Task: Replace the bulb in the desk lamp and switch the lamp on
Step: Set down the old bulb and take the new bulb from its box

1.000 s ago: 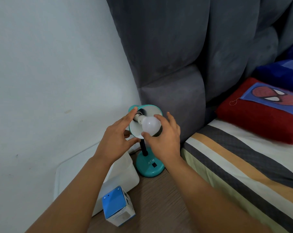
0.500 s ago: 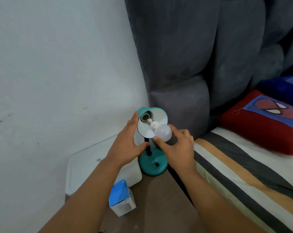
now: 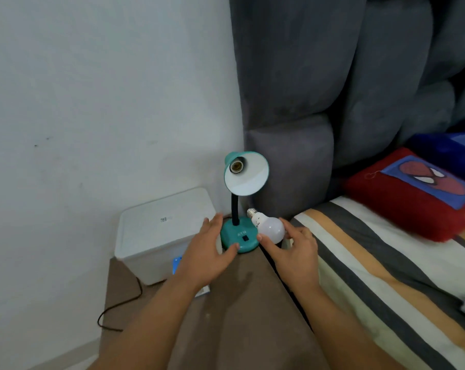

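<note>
A teal desk lamp stands on the brown bedside table, its shade tilted toward me. Its socket is bare, with no bulb in it. My right hand holds a white bulb low beside the lamp's round base, metal screw cap pointing up and left. My left hand is spread with the thumb against the base's front left edge and holds nothing. A black switch shows on the base.
A white plastic box sits left of the lamp. A blue and white carton is mostly hidden behind my left wrist. A dark cord trails over the table's left side. Striped bed, red pillow and grey headboard are to the right.
The bulb has come out of the socket and my right hand has carried it down beside the base. My left hand has dropped from the shade to the base.
</note>
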A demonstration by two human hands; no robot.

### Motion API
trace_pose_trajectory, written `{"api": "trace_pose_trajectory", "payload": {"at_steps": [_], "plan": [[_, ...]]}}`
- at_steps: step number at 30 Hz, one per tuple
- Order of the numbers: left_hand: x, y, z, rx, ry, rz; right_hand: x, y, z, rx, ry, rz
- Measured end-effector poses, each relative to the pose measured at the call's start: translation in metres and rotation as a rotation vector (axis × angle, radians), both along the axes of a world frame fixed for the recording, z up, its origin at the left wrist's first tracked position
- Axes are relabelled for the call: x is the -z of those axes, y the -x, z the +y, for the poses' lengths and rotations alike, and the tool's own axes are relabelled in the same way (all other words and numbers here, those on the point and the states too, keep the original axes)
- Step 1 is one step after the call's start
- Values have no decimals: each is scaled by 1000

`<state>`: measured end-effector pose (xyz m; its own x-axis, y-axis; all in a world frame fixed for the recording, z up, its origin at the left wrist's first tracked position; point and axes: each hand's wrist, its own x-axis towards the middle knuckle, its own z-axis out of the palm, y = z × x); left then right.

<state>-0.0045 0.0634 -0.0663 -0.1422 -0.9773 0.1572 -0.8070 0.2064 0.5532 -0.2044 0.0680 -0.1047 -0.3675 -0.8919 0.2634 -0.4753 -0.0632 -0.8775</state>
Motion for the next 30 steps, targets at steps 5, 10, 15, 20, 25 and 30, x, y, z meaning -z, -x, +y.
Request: {"api": "trace_pose_trajectory", "payload": {"at_steps": [5,10,15,20,25,30], "plan": [[43,19,13,5,-111,52,36,6,10,-54,-84,-26],[83,26,8,-4,-232,-88,69,4,9,-117,-150,-96],[118,24,-4,20,-267,-158,94,-4,-4,-136,-207,-66],[153,19,-13,-13,-265,-287,113,-15,-14,-162,-243,-41],[170,18,-13,-22,-214,-367,128,-19,-20,-162,-239,42],[176,18,-14,-27,-191,-380,139,-22,-26,-142,-236,104]]}}
